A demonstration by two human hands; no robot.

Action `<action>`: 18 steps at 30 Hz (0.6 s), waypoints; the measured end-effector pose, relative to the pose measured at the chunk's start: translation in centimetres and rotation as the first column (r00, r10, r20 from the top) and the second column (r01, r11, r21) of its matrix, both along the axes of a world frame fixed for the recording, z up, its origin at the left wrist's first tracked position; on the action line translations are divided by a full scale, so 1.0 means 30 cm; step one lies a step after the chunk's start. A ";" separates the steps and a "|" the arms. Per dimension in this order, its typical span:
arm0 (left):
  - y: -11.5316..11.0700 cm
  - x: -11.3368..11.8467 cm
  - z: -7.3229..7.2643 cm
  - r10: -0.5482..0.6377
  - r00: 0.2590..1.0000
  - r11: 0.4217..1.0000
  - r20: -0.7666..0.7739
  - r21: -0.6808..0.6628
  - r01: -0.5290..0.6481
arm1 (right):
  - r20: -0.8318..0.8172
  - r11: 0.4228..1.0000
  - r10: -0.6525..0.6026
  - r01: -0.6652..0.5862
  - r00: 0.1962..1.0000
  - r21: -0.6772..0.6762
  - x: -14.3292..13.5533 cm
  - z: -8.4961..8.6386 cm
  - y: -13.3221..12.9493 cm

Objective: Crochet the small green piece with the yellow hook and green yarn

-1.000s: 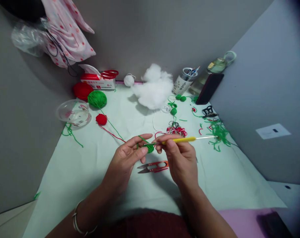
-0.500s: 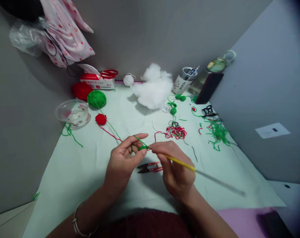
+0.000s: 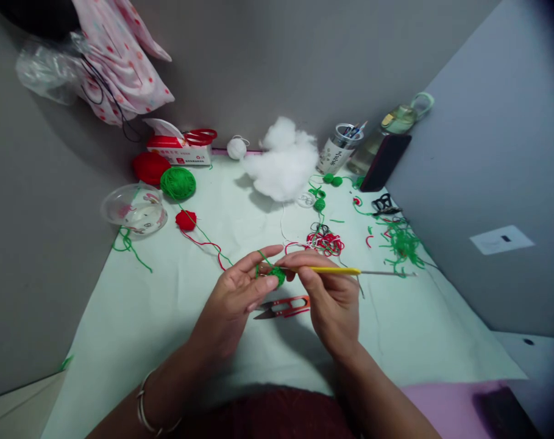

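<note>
Leftmost, a pink spotted cloth [image 3: 121, 73] is hanging against the wall beside a clear plastic bag [image 3: 48, 70]. Below them a see-through bowl [image 3: 155, 213] is sitting on the pale table cover [image 3: 116, 341], with a large red yarn ball [image 3: 149, 168] and a green yarn ball [image 3: 178, 183] resting just behind it. Red-handled scissors [image 3: 200, 136] are lying on a tissue box [image 3: 180, 156], and a small red ball [image 3: 186, 220] is resting in front.

Nearer the middle, the left hand [image 3: 228, 299] is pinching a small green crochet piece [image 3: 279, 277] — thumb pressed onto it, green yarn running over the raised index finger. The piece is sitting between the two hands, above orange-handled snips [image 3: 283, 302]. White stuffing [image 3: 281, 164] is heaping up farther back. The right hand [image 3: 331, 296] is clamping a yellow-handled crochet hook [image 3: 336, 271] between thumb and fingers, one end meeting the piece; whether it is passing through a stitch, one cannot tell. The other metal end is pointing right, near green yarn scraps [image 3: 403, 241] — and a dark phone [image 3: 386, 163] is leaning beyond, beside a bottle [image 3: 398, 119].
</note>
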State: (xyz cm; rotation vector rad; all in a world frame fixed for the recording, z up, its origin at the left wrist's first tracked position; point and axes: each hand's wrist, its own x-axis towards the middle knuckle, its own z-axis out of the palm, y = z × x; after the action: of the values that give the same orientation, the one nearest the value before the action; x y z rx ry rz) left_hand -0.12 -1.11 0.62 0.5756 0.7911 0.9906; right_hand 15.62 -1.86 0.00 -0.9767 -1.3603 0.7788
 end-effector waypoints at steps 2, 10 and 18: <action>-0.003 0.007 -0.004 0.036 0.998 0.999 -0.058 0.030 -0.034 | 0.068 0.999 -0.024 0.022 0.997 0.032 -0.008 -0.001 -0.004; 0.014 0.005 -0.002 0.003 0.986 0.984 0.167 -0.174 0.026 | 0.238 0.973 -0.151 0.102 0.959 0.207 0.012 -0.016 -0.018; 0.007 0.007 -0.004 0.027 1.000 1.000 0.004 -0.012 -0.027 | -0.054 0.995 -0.016 0.010 0.998 -0.103 0.008 -0.013 0.001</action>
State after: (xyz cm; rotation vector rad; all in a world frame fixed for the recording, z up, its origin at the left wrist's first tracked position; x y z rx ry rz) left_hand 0.08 -0.91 0.50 0.5535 0.8021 1.0105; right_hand 15.86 -1.85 -0.39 -1.0361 -1.2757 0.8665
